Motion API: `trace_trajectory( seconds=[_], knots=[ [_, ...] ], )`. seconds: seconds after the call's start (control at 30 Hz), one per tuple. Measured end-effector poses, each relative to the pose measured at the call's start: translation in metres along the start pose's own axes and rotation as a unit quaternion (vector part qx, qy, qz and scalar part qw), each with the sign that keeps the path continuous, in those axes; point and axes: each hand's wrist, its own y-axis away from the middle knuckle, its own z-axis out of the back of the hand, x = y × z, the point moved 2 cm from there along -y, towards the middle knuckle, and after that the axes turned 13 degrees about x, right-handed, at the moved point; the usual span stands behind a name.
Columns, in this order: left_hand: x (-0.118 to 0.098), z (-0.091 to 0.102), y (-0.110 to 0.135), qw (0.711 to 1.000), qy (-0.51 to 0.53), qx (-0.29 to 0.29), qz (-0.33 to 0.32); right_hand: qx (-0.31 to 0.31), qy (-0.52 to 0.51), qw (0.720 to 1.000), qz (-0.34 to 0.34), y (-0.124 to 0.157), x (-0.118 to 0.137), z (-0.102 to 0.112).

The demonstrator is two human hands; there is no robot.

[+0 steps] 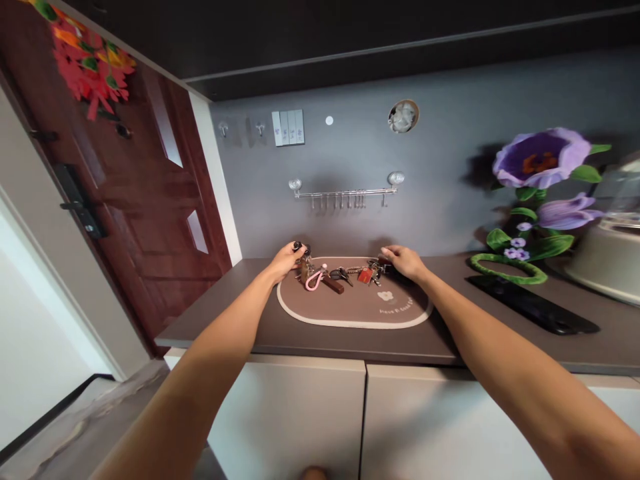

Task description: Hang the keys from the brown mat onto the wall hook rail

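Bare arms [215, 347] stretched forward, left hand [286, 261] and right hand [403, 262], fingers [298, 247] closed on keys [345, 275], oval mat [360, 308] beneath

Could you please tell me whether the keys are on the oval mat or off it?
On it: the keys lie bunched along the upper part of the brown oval mat.
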Motion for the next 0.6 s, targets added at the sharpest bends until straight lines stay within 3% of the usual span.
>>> trace_trajectory(
  seconds=[0.17, 0.37, 0.6],
  knots=[
    [-0.005, 0.002, 0.001, 0.999, 0.016, 0.015, -0.041, 0.023, 0.013, 0.999, 0.022, 0.003, 0.007, -0.001],
    [-0.016, 0.003, 0.011, 0.993, 0.012, 0.020, -0.112, -0.029, 0.012, 0.998, 0.055, 0.015, 0.022, 0.000],
    [-0.011, -0.003, 0.030, 0.994, -0.047, 0.098, -0.015, -0.020, -0.013, 0.998, 0.066, 0.036, 0.049, -0.017]
  ],
)
